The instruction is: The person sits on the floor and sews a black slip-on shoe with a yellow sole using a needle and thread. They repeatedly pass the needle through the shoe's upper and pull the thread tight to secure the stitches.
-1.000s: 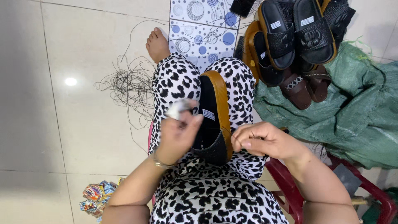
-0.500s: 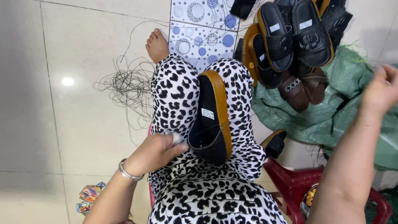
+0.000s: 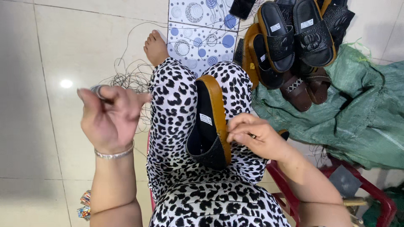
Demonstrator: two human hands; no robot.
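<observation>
A black sandal with a tan sole edge (image 3: 210, 122) lies wedged between my knees, which are in black-and-white spotted trousers. My right hand (image 3: 252, 136) rests against the sandal's right edge with its fingers curled; a thin needle-like thing may be pinched in them, but I cannot tell. My left hand (image 3: 111, 117) is raised to the left, apart from the sandal, pinching a small grey object (image 3: 97, 90) between thumb and fingers. A bangle sits on that wrist.
A heap of black and brown sandals (image 3: 294, 46) lies at the upper right on a green sack (image 3: 349, 113). Tangled thin thread (image 3: 126, 77) is spread on the tiled floor by my bare foot (image 3: 155, 47). A red stool (image 3: 332, 189) is under me.
My left hand rose from my lap up and to the left with the small grey object. My right hand came back from far right to the sandal's edge.
</observation>
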